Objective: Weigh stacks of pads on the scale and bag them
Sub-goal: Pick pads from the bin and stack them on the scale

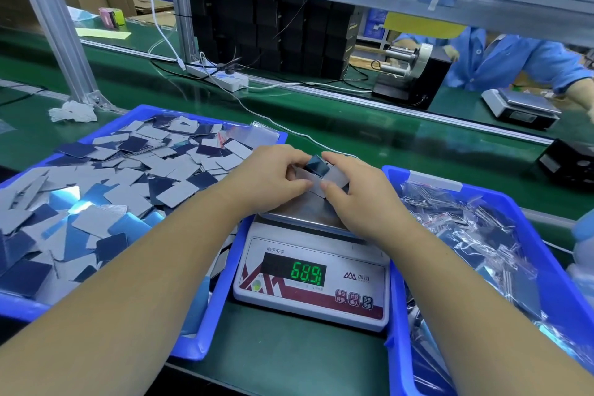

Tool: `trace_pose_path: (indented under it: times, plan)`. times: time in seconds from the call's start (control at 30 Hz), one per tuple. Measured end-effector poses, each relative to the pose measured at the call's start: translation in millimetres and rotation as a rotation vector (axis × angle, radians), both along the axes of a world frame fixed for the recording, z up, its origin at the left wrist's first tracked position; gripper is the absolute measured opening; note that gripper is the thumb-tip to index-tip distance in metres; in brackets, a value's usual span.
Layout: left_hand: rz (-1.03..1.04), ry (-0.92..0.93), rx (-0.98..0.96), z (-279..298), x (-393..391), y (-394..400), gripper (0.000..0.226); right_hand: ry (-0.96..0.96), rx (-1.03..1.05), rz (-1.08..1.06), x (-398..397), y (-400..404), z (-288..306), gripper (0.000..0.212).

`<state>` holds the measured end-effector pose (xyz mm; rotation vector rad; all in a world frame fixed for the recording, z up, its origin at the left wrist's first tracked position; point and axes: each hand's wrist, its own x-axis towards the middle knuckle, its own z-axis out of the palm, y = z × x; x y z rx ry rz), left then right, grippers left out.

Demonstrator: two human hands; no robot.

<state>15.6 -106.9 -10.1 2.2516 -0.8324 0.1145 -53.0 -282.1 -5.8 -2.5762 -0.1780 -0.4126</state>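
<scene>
Both my hands meet over the steel platter of the white electronic scale [313, 270], and between them I hold a small stack of grey and dark-blue rectangular pads [318, 174] resting on that platter. My left hand [273, 177] has its fingers curled over the stack's left end with the thumb pinching from the near side; my right hand [352, 194] grips the right end the same way, its thumb pressed on the top grey pad. The green digits of the scale's display [307, 273] show a reading. To my left a blue plastic bin [221, 286] is heaped with loose grey and blue pads [112, 190]; to my right a second blue plastic bin [397, 325] holds filled clear plastic bags [475, 235]. All of it sits on the green workbench surface [289, 363].
</scene>
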Motion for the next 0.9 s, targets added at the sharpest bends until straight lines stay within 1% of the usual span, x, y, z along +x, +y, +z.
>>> trace_pose_path:
  times: [0.1,0.2,0.27,0.33,0.4,0.53,0.63,0.8,0.83,0.9]
  plan:
    - [0.004,0.034,-0.036,-1,1,0,0.021,-0.033,0.008,0.044,-2,-1,2,0.045]
    - [-0.024,0.056,-0.041,0,-1,1,0.029,-0.038,0.034,0.071,-3,0,2,0.047]
    - [-0.039,0.047,-0.021,1,-2,2,0.025,-0.022,0.046,0.083,-3,-1,2,0.049]
    - [-0.034,0.045,0.009,2,-1,2,0.014,0.009,0.058,0.068,-1,-1,2,0.047]
    - [-0.023,0.041,0.040,2,-1,1,0.022,0.036,0.062,0.041,0,-1,2,0.046]
    - [-0.043,0.062,0.022,1,-3,1,0.012,-0.003,0.039,-0.032,2,-6,5,0.038]
    - [-0.055,0.043,0.021,2,-5,0,0.026,-0.016,0.003,-0.065,1,-11,8,0.033]
    - [-0.064,0.031,-0.013,4,-6,0,0.042,-0.030,0.146,-0.063,0,-13,11,0.026]
    - [-0.063,0.030,-0.018,3,-5,1,0.038,-0.033,0.177,-0.071,1,-14,10,0.025]
    - [-0.055,0.034,-0.041,0,-3,2,0.023,-0.024,0.241,-0.077,1,-15,8,0.024]
